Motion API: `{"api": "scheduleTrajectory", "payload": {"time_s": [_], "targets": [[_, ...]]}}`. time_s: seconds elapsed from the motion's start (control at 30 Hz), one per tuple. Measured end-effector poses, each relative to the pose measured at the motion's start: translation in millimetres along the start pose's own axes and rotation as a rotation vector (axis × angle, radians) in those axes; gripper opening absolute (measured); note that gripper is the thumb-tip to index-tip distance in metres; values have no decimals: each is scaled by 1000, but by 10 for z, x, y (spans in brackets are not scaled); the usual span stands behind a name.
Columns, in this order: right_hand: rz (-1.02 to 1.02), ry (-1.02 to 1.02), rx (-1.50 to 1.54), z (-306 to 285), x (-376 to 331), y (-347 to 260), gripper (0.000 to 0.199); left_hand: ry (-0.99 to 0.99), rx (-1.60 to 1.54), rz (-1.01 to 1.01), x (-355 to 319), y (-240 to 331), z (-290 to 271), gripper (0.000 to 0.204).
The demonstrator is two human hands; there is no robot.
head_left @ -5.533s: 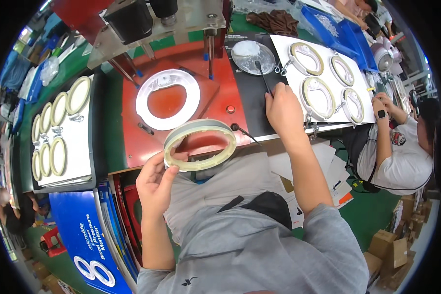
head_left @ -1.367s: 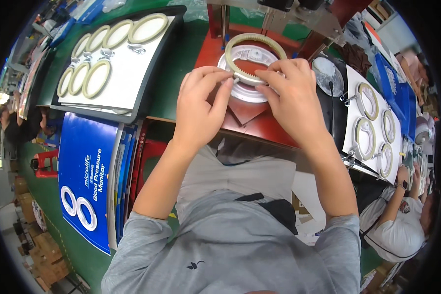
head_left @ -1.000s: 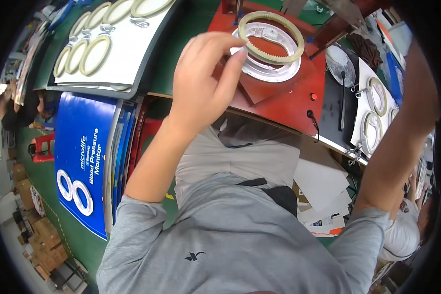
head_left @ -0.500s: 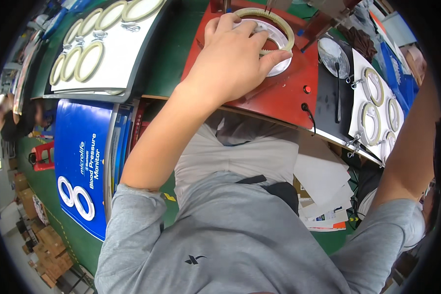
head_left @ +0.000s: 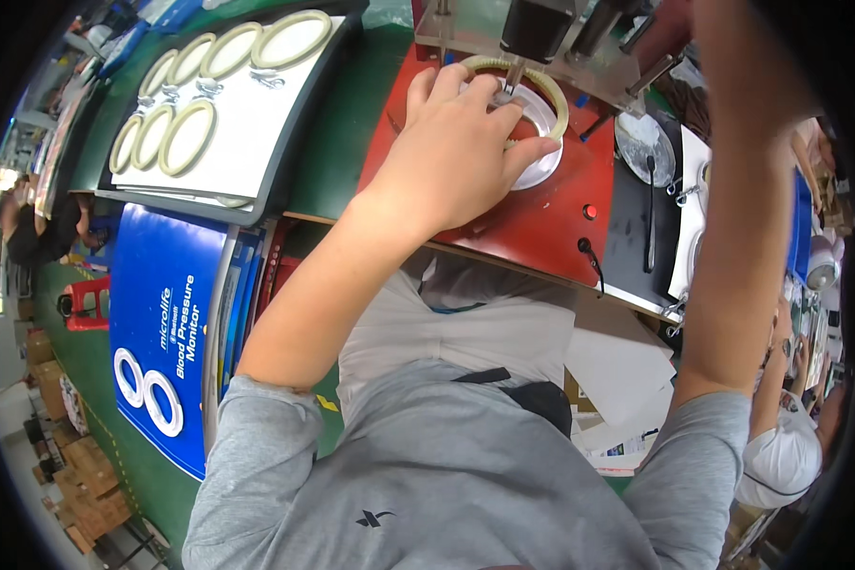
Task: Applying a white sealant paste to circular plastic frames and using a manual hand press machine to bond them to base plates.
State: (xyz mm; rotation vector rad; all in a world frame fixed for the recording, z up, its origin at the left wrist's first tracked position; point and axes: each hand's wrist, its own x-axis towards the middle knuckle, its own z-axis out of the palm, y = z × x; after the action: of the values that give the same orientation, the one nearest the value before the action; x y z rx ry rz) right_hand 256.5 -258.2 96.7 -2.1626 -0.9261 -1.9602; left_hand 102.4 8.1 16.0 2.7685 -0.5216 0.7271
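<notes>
Currently my left hand (head_left: 456, 142) presses the pale ring (head_left: 541, 90) onto the white fixture (head_left: 534, 169); uneven pressure could seat it crooked.

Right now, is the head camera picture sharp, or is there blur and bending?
Head view: the left hand on the pale ring is sharp; the raised right forearm is slightly soft; the green table edges bow toward the dark round rim.
</notes>
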Motion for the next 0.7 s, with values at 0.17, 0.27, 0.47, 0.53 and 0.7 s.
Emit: {"api": "scheduleTrajectory", "payload": {"time_s": [0.17,0.27,0.47,0.53,0.7], "targets": [[-145,125,-164,-771,957,-1201,27,82,-106,46,-67,-14,-53,37],[405,221,950,-642,854,-1343,40,127,-273,40,-196,-107,-162,36],[405,-586,530,-1417,-480,-1335,43,312,-522,-369,-782,-552,-115,32],[495,-938,465,-1557,-751,-1353,56,229,-779,-544,-900,-511,3,48],[400,-1174,315,-1714,-735,-1357,68,249,-795,-539,-1038,-514,158,44]]}}
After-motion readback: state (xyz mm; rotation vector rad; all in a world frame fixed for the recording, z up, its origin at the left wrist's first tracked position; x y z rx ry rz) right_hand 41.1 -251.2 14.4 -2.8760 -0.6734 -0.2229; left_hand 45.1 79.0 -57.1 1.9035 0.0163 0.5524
